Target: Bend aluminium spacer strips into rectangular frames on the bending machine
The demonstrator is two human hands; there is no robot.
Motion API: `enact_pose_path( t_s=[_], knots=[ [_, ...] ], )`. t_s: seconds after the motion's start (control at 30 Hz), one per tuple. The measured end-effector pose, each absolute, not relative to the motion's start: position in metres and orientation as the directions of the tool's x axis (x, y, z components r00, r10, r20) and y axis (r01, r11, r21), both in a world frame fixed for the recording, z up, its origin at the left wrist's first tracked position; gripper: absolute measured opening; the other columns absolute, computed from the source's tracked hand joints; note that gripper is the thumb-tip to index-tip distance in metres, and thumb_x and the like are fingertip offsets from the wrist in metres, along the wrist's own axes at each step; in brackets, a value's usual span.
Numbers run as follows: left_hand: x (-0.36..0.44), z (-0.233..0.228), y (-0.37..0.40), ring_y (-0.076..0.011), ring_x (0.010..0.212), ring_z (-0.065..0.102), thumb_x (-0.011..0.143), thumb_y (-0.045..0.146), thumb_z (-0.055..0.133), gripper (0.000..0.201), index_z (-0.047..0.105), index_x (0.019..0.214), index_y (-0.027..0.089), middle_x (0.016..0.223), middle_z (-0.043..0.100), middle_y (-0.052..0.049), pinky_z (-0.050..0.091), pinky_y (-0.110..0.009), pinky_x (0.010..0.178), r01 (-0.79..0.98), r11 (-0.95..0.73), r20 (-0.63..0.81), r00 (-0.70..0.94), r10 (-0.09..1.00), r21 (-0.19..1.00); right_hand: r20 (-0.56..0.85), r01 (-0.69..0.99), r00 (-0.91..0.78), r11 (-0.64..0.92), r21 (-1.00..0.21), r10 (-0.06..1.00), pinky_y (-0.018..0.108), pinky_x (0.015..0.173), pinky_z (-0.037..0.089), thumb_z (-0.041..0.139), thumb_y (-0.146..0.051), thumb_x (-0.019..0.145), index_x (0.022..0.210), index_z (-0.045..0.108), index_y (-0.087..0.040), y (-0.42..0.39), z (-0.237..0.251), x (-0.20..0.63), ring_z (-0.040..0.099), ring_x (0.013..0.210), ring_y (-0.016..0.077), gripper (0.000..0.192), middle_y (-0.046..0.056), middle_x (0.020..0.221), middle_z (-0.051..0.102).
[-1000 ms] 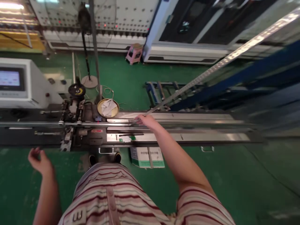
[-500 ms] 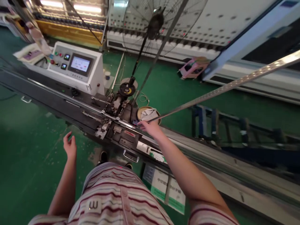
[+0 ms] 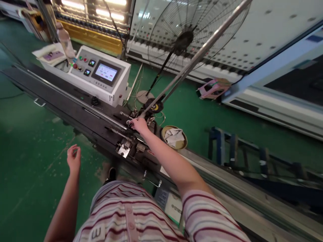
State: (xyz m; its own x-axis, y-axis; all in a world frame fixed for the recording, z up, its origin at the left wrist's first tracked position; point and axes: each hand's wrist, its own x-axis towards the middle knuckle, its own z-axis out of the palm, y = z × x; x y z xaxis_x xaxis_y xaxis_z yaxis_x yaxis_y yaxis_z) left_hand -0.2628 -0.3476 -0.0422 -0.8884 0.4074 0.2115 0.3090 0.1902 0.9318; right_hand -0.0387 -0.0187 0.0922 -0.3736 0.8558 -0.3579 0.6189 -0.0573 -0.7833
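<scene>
From the head camera we look down over our striped shirt (image 3: 131, 218) at the long black machine bed (image 3: 63, 104), which runs slantwise across the green floor and serves as our landmark. Our right arm stretches straight out over the bed, elbow nearly locked, and the right hand (image 3: 139, 125) rests on the near end of a long metal strip (image 3: 194, 62), fingers curled down around it where it meets the clamp mechanism (image 3: 131, 141) on the bed. From the hand the strip rises steeply away from the bed, up and to the right, crossing in front of the standing fan (image 3: 184, 37) behind the bed. Our left hand (image 3: 73, 158) hangs free on the near side of the bed, over the floor, wrist lifted, fingers loosely curled and holding nothing. On the far edge of the bed sits the white control box (image 3: 101, 75) with its lit screen; just beyond the bed, right of our hand, lies a round dish with a rag (image 3: 174, 137).
</scene>
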Motion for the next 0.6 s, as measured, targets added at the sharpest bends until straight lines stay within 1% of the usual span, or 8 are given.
enact_pose_path(
  t_s=[0.1, 0.2, 0.27, 0.33, 0.43, 0.5, 0.57, 0.6],
  knots=[
    [-0.276, -0.031, -0.323, -0.0250, 0.118, 0.059, 0.084, 0.043, 0.066, 0.025, 0.067, 0.090, 0.019, 0.123, 0.063, -0.011, 0.053, -0.041, 0.095, 0.314, 0.142, 0.223, -0.868, 0.443, 0.939, -0.342, 0.624, -0.320, -0.075, -0.778, 0.884, 0.029, 0.082, 0.058, 0.052, -0.027, 0.087, 0.099, 0.078, -0.021, -0.024, 0.101, -0.073, 0.071, 0.077, 0.0163, 0.030, 0.002, 0.071, 0.072],
    [-0.281, -0.015, -0.286, -0.0250, 0.121, 0.058, 0.083, 0.042, 0.067, 0.028, 0.066, 0.100, 0.019, 0.126, 0.063, -0.012, 0.049, -0.043, 0.102, 0.268, 0.050, 0.211, -0.848, 0.486, 0.962, -0.314, 0.555, -0.300, -0.102, -0.825, 0.901, 0.028, 0.079, 0.059, 0.054, -0.024, 0.083, 0.093, 0.079, -0.019, -0.029, 0.114, -0.079, 0.070, 0.071, 0.0150, 0.027, 0.001, 0.069, 0.071],
    [-0.281, -0.003, -0.255, -0.0248, 0.123, 0.058, 0.081, 0.040, 0.070, 0.037, 0.064, 0.111, 0.019, 0.127, 0.063, -0.013, 0.045, -0.044, 0.109, 0.173, -0.026, 0.161, -0.844, 0.511, 0.985, -0.302, 0.477, -0.297, -0.133, -0.869, 0.906, 0.028, 0.074, 0.059, 0.055, -0.023, 0.080, 0.087, 0.078, -0.016, -0.030, 0.126, -0.067, 0.069, 0.066, 0.0143, 0.024, 0.002, 0.068, 0.070],
    [-0.277, 0.009, -0.223, -0.0237, 0.126, 0.056, 0.078, 0.037, 0.074, 0.049, 0.059, 0.122, 0.020, 0.132, 0.061, -0.014, 0.039, -0.045, 0.115, -0.001, -0.106, 0.057, -0.841, 0.539, 0.994, -0.301, 0.408, -0.292, -0.167, -0.898, 0.908, 0.027, 0.067, 0.059, 0.055, -0.021, 0.078, 0.083, 0.076, -0.014, -0.032, 0.142, -0.044, 0.067, 0.062, 0.0140, 0.022, 0.002, 0.065, 0.069],
    [-0.262, 0.027, -0.176, -0.0215, 0.132, 0.053, 0.078, 0.035, 0.075, 0.067, 0.046, 0.138, 0.023, 0.142, 0.056, -0.016, 0.035, -0.044, 0.118, -0.275, -0.146, -0.131, -0.779, 0.613, 0.950, -0.317, 0.345, -0.289, -0.211, -0.914, 0.903, 0.024, 0.061, 0.057, 0.053, -0.021, 0.078, 0.078, 0.074, -0.014, -0.037, 0.168, 0.003, 0.066, 0.060, 0.0139, 0.022, 0.004, 0.065, 0.070],
    [-0.240, 0.041, -0.151, -0.0224, 0.128, 0.058, 0.081, 0.039, 0.071, 0.073, 0.038, 0.145, 0.028, 0.144, 0.054, -0.016, 0.042, -0.047, 0.113, -0.378, -0.106, -0.207, -0.698, 0.686, 0.920, -0.322, 0.309, -0.295, -0.230, -0.923, 0.899, 0.023, 0.062, 0.057, 0.054, -0.022, 0.079, 0.077, 0.074, -0.014, -0.041, 0.182, 0.043, 0.068, 0.063, 0.0141, 0.022, 0.005, 0.070, 0.073],
    [-0.207, 0.057, -0.134, -0.0238, 0.122, 0.063, 0.083, 0.039, 0.069, 0.081, 0.025, 0.151, 0.037, 0.147, 0.053, -0.013, 0.050, -0.049, 0.103, -0.437, -0.104, -0.196, -0.587, 0.786, 0.893, -0.325, 0.274, -0.291, -0.248, -0.929, 0.900, 0.023, 0.064, 0.058, 0.055, -0.024, 0.080, 0.077, 0.074, -0.015, -0.046, 0.189, 0.087, 0.070, 0.067, 0.0152, 0.021, 0.006, 0.073, 0.074],
    [-0.185, 0.065, -0.127, -0.0240, 0.120, 0.064, 0.083, 0.037, 0.069, 0.088, 0.015, 0.152, 0.044, 0.149, 0.051, -0.011, 0.053, -0.048, 0.098, -0.462, -0.124, -0.162, -0.532, 0.831, 0.878, -0.329, 0.258, -0.288, -0.258, -0.931, 0.899, 0.024, 0.065, 0.059, 0.055, -0.025, 0.081, 0.077, 0.074, -0.015, -0.048, 0.189, 0.110, 0.071, 0.068, 0.0160, 0.022, 0.007, 0.073, 0.074]
  ],
)
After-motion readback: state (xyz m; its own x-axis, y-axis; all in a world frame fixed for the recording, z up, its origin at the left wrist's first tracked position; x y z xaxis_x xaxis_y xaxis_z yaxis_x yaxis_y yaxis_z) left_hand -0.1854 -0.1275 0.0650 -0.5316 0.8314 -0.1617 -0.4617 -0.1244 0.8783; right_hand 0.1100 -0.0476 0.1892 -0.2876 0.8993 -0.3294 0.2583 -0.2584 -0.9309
